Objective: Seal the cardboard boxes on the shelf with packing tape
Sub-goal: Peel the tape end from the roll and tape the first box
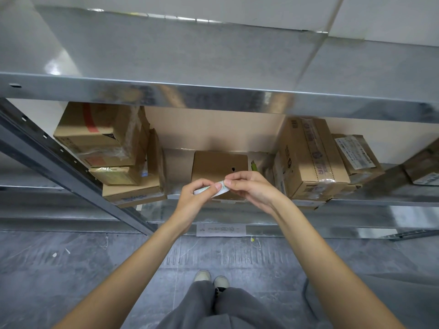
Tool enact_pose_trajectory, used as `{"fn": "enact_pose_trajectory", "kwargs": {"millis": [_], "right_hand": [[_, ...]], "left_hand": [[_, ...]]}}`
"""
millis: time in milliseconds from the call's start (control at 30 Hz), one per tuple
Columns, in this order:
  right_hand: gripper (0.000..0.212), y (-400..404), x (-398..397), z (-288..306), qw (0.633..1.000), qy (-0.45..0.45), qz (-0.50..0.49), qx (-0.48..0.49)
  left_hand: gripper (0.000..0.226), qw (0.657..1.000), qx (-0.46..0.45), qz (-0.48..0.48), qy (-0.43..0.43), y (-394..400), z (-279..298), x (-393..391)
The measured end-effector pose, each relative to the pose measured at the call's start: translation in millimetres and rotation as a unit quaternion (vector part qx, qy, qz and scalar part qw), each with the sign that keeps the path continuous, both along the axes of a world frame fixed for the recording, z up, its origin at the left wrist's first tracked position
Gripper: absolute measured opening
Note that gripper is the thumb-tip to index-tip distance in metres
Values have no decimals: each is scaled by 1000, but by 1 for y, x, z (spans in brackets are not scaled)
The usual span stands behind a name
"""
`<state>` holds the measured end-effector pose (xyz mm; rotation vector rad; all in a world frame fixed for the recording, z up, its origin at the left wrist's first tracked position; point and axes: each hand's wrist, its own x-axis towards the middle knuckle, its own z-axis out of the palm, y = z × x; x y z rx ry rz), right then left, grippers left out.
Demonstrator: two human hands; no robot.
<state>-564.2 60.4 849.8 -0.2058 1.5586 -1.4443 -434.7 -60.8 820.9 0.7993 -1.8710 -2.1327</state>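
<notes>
A short strip of white tape (211, 189) is held in front of the middle shelf, its long axis running left to right and rising slightly toward the right. The left hand (196, 195) pinches its left part with curled fingers and thumb; the right hand (249, 188) pinches its right end between thumb and fingertips. Both hands are closed on the strip, close together, nearly touching.

Just behind the strip a small plain cardboard box (219, 166) lies flat on the metal shelf (392, 195), its top showing a small dark mark. A green object (253, 166), too small to identify, lies just to its right. On the left stand a stack of about four boxes (111, 148), some wrapped in clear tape. On the right a tall printed carton (308, 157) leans beside a labelled box (358, 154); one more box (425, 172) shows at the far right edge.

Below, a paper label (221, 230) is stuck on the lower shelf's front, and two shoes (211, 277) stand on the grey floor (71, 269).
</notes>
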Motion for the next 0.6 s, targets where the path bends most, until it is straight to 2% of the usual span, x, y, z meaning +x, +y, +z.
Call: {"fn": "enact_pose_trajectory", "kwargs": {"millis": [133, 233, 367, 433, 600], "right_hand": [[32, 1, 2, -2, 1000, -15, 10, 12], [30, 0, 5, -5, 999, -42, 8, 4], [23, 0, 2, -9, 994, -96, -33, -34], [20, -3, 2, -10, 997, -67, -45, -18], [13, -24, 2, -12, 987, 93, -77, 103]], "left_hand": [[17, 1000, 7, -1, -9, 0, -4, 1], [17, 998, 58, 8, -8, 3, -8, 3], [24, 1000, -5, 19, -13, 0, -15, 3], [18, 999, -39, 28, -11, 2, -16, -1], [15, 992, -111, 50, 16, 13, -14, -15]]}}
